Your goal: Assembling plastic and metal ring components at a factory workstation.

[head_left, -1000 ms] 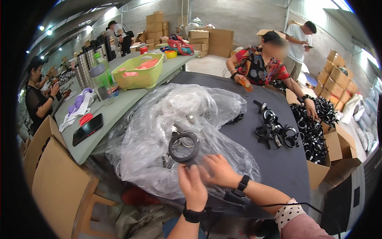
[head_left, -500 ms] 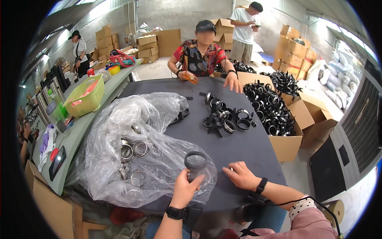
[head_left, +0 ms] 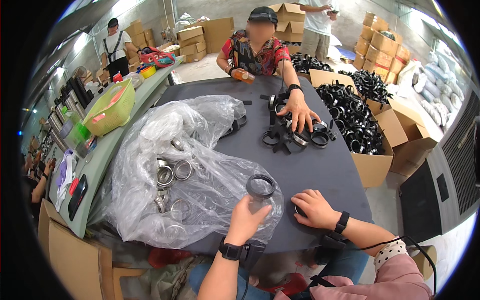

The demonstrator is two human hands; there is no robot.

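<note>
My left hand [head_left: 247, 220] is closed around the lower part of a clear cylinder with a black ring rim [head_left: 260, 186], held upright over the bag's near right edge. On the dark table, my right hand [head_left: 316, 209] is curled over a small dark round thing [head_left: 300, 210], mostly hidden under the fingers. A large clear plastic bag [head_left: 150, 135] spreads to the left, with several silvery metal rings [head_left: 183, 170] inside. Across the table, a co-worker's hand [head_left: 298, 111] rests on a cluster of black-strapped rings [head_left: 299, 140].
The co-worker's other hand is by an orange translucent object [head_left: 243, 75]. Cardboard boxes of black rings [head_left: 345, 115] stand right of the table. At left, a side table [head_left: 150, 90] bears a yellow-green basket [head_left: 112, 111] and a phone [head_left: 77, 197]. A grey machine [head_left: 440, 175] stands far right.
The co-worker's hand has reached forward onto the strapped rings. My right hand has lowered over the dark round thing. My left hand still holds the cylinder; the whole view has shifted slightly.
</note>
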